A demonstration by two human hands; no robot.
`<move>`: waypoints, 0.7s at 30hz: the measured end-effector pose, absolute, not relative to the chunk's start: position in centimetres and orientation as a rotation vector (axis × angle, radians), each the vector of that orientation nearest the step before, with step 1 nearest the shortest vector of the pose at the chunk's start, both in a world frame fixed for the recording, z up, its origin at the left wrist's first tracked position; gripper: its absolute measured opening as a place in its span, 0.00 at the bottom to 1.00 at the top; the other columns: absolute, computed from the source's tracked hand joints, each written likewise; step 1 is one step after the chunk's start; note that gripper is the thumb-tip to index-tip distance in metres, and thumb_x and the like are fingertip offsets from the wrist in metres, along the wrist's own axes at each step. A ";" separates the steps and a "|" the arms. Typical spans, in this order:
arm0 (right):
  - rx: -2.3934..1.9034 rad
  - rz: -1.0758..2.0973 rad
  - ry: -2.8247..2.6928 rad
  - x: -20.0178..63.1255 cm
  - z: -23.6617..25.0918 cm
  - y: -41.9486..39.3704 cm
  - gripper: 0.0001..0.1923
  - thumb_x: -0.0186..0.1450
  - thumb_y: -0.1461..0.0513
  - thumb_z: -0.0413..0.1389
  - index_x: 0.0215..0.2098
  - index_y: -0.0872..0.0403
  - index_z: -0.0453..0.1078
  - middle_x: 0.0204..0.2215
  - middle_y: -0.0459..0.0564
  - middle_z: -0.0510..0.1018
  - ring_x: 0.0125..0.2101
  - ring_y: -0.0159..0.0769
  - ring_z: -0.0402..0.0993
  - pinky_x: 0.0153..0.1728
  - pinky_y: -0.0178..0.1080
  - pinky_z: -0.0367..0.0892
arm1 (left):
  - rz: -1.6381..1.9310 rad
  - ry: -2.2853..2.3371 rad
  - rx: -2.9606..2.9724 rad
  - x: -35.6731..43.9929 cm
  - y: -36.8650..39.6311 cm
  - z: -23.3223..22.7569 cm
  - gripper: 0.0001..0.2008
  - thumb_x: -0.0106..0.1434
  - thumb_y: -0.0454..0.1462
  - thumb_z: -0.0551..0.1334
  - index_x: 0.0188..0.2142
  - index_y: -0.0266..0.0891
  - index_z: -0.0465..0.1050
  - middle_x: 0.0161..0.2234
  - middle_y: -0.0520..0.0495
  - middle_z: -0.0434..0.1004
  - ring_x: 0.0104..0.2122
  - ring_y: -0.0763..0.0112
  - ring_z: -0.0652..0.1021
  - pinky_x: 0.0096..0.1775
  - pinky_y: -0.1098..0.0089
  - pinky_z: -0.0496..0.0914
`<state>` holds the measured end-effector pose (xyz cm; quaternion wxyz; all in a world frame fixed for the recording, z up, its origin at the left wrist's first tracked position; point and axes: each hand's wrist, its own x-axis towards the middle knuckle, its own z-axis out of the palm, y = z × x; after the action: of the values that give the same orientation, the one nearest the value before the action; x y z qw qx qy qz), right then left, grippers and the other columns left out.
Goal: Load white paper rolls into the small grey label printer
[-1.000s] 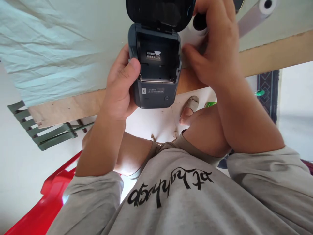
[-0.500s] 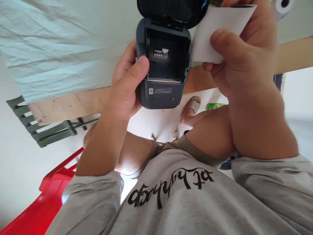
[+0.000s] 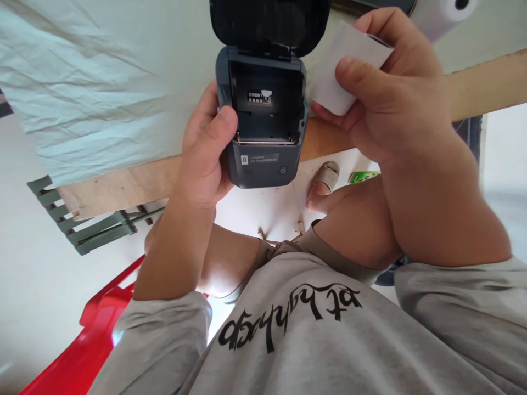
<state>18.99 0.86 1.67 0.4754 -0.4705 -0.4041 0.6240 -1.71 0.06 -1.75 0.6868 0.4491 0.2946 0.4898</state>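
My left hand is closed around the left side of a dark label printer, its thumb on the front rim. The printer's black lid is swung up and away, and its paper bay shows bare inside, with a small printed sticker on the back wall. Just to the right, my right hand grips a white paper roll, thumb across its paper face. The roll is apart from the printer, and my hand hides part of it.
A table with a pale green cover and a wooden edge lies beneath. Another white roll stands at the upper right, beside a dark flat object. A green folding stool and red chair are at left.
The printer has shifted slightly left and down in view. My right hand has moved left and lower with the paper roll, which is now tilted differently. More of the other roll shows.
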 end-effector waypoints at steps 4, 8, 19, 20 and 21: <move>-1.180 1.581 -0.986 19.1 1.7 0.8 0.20 0.54 0.61 0.55 0.43 0.45 0.53 0.38 0.42 0.66 0.33 0.25 0.68 0.31 0.39 0.73 | 1.028 0.667 1.024 -1.9 0.2 -1.8 0.24 0.53 0.51 0.61 0.47 0.46 0.66 0.37 0.44 0.76 0.42 0.51 0.74 0.43 0.51 0.69; -1.257 1.571 -0.878 19.0 1.8 1.1 0.17 0.54 0.63 0.51 0.42 0.47 0.57 0.36 0.43 0.66 0.32 0.24 0.68 0.26 0.29 0.69 | 1.035 0.664 1.008 -1.9 0.1 -1.7 0.22 0.54 0.50 0.60 0.47 0.47 0.66 0.35 0.44 0.76 0.40 0.53 0.75 0.41 0.53 0.70; -1.239 1.628 -0.755 18.4 2.8 1.1 0.13 0.56 0.62 0.47 0.40 0.49 0.58 0.32 0.44 0.65 0.34 0.26 0.70 0.21 0.25 0.62 | 1.086 0.796 1.023 -1.4 -0.2 -2.1 0.23 0.54 0.55 0.55 0.46 0.50 0.66 0.35 0.45 0.75 0.36 0.56 0.78 0.35 0.56 0.73; -1.219 1.623 -0.793 18.4 2.8 1.1 0.12 0.57 0.61 0.49 0.40 0.49 0.58 0.32 0.44 0.65 0.34 0.26 0.70 0.21 0.25 0.62 | 1.086 0.805 1.017 -1.3 -0.3 -2.0 0.22 0.55 0.54 0.55 0.46 0.50 0.66 0.35 0.45 0.75 0.36 0.56 0.78 0.34 0.56 0.73; -1.205 1.611 -0.838 18.4 2.7 1.0 0.13 0.57 0.61 0.50 0.41 0.49 0.58 0.32 0.44 0.64 0.34 0.26 0.70 0.21 0.25 0.62 | 1.079 0.813 1.013 -1.3 -0.4 -1.9 0.22 0.55 0.54 0.55 0.46 0.50 0.66 0.35 0.45 0.75 0.36 0.57 0.78 0.34 0.56 0.73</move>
<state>18.39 1.02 2.75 0.4629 -0.4901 -0.3409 0.6552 -1.29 -0.41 -1.85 0.6644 0.4485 0.3597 0.4776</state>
